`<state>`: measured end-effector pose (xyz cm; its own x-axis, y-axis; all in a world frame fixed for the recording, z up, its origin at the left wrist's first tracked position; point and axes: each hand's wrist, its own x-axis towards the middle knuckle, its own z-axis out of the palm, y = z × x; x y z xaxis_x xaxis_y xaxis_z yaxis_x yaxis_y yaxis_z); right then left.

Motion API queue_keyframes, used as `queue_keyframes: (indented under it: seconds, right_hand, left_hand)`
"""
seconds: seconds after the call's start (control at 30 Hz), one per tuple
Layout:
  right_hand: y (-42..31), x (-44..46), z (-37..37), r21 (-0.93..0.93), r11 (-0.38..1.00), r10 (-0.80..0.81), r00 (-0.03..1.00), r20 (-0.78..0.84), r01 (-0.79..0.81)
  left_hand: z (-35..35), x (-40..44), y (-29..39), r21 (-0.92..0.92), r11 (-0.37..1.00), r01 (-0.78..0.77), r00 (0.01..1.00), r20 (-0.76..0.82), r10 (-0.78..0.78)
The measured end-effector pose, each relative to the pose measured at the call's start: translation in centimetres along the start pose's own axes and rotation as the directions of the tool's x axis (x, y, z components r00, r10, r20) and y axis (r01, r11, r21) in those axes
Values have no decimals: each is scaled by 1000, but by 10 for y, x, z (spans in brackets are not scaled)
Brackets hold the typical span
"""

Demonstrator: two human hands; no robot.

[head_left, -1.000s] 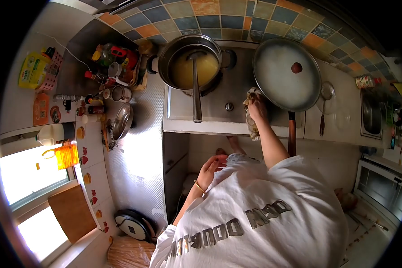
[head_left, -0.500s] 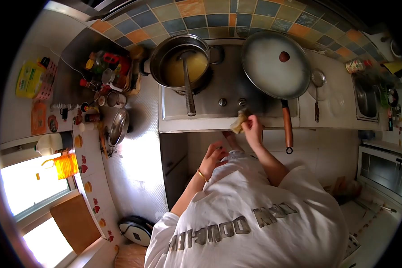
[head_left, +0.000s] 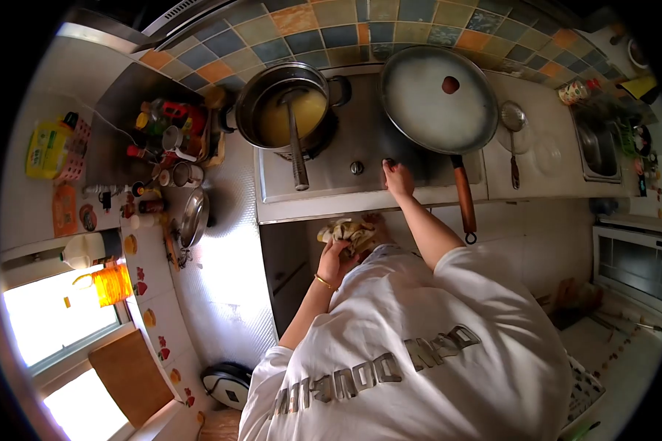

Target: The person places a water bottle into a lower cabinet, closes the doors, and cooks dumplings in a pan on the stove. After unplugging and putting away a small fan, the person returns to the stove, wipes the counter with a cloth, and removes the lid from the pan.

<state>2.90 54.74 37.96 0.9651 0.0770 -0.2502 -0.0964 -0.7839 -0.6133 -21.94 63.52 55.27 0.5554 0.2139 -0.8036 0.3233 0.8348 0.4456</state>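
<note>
My left hand grips a crumpled yellowish-brown cloth in front of the stove's front edge. My right hand is closed at the front of the gas stove, its fingers round the right control knob, which they mostly cover. To the left of it the other stove knob shows plainly. Behind my right hand a lidded pan with a whitish cover and a dark round lid knob sits on the right burner. On the left burner stands a steel pot of yellowish liquid with a ladle in it.
The pan's wooden handle juts past the counter edge, right of my right forearm. A skimmer lies on the counter further right, before the sink. Bottles and jars crowd the left counter, with a metal lid nearby.
The cloth has passed from my right hand to my left. My right hand has moved left and up to the right stove knob. The view has shifted slightly.
</note>
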Motion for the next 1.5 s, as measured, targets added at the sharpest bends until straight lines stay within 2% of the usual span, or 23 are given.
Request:
queue_keyframes:
  seconds: [0.07,0.2,0.4,0.73,0.83,0.93,0.97,1.0,1.03,1.07,1.1,1.13,1.17,1.2,1.23,1.27,1.33,1.37,1.47,1.5]
  right_hand:
    - [0,8,7,-1,999,38,999,23,-38]
    - [-5,12,7,-76,995,73,996,43,-69]
    - [-13,8,0,-126,989,78,996,40,-72]
    - [-8,11,2,-168,986,27,999,24,-22]
    - [-8,1,-14,-107,994,12,984,180,7]
    - [-10,-35,-33,7,990,-143,989,41,143]
    - [-9,-45,-37,219,976,-76,971,229,25]
    - [-7,-57,-41,396,909,-50,909,414,-131]
    - [-17,-78,-61,516,838,-153,831,536,-179]
    - [-48,-111,-105,479,824,-132,718,683,-304]
    - [-41,-129,-110,550,768,-261,624,736,-328]
    - [-56,-153,-141,508,777,-257,548,796,-372]
    - [-54,-169,-148,485,748,-221,520,825,-453]
    - [-51,-181,-155,537,708,-243,556,795,-458]
    - [-49,-186,-162,582,669,-275,573,772,-463]
    - [-45,-187,-169,625,627,-308,589,747,-466]
    - [-27,-185,-171,722,569,-286,728,623,-394]
    - [-19,-185,-173,764,539,-267,788,555,-356]
    - [-21,-185,-210,827,349,-287,790,542,-441]
    - [-26,-187,-226,828,254,-282,780,558,-500]
  left_hand:
    - [-7,-3,2,-17,999,-43,996,74,44]
    - [-10,-10,6,-12,998,-67,990,121,68]
    - [-2,-13,6,24,1000,-10,990,140,6]
    - [5,-20,15,13,1000,-12,990,143,10]
    - [12,-23,16,43,999,-25,992,124,20]
    - [13,-22,13,112,991,-66,991,125,52]
    - [10,-17,9,138,987,-87,989,135,68]
    - [8,-14,6,166,980,-106,986,147,82]
    - [12,-14,6,170,978,-120,984,151,94]
    - [17,-16,6,176,976,-132,982,155,105]
    - [20,-18,5,182,973,-143,981,159,114]
    - [20,-15,-1,201,966,-163,972,200,122]
    - [20,-8,-9,217,958,-186,961,244,131]
    - [23,-3,-12,228,951,-210,948,287,140]
    - [26,1,-14,282,903,-324,901,382,203]
    - [27,1,-18,311,876,-370,864,460,202]
    - [56,-30,1,356,808,-469,777,602,185]
    - [63,-35,8,392,716,-578,714,667,211]
    - [99,-69,32,475,770,-427,768,640,32]
    - [110,-70,30,471,736,-486,778,617,119]
